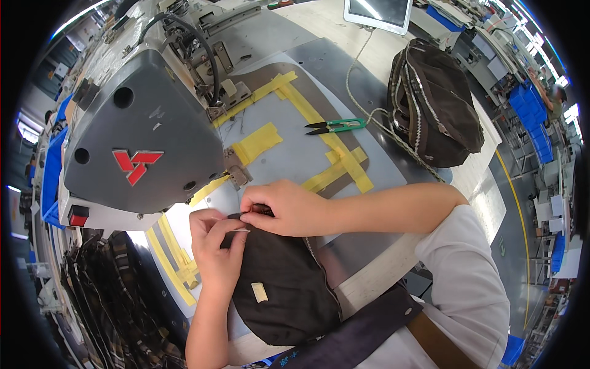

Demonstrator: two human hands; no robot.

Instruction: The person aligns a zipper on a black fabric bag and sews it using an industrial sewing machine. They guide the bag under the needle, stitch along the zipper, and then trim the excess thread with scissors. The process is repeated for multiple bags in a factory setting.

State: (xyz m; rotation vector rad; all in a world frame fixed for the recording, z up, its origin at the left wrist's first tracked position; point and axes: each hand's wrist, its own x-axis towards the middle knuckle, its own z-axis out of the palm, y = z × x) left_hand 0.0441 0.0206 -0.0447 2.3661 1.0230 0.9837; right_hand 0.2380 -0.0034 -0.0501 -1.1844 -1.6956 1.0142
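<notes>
A dark brown fabric bag piece (279, 270) with a zipper along its right edge lies in front of me. On its surface sits a small pale yellow tag (260, 292). My left hand (215, 240) pinches the upper edge of the piece, and a thin pale sliver shows at its fingertips, too small to name. Close beside it, my right hand (286, 208) is closed on the same edge, thumb against fingers. Exactly what lies between the right fingertips is partly hidden. Green-handled thread snips (338, 126) rest farther off on the work plate, beyond my right hand.
A grey sewing machine head (141, 135) looms at left, close to my left hand. Yellow tape (313, 120) marks the work plate. A braided cord (353, 92) runs past a dark zippered bag (430, 104) at right. Dark plaid pieces (117, 301) hang at lower left; a tablet (379, 13) stands behind.
</notes>
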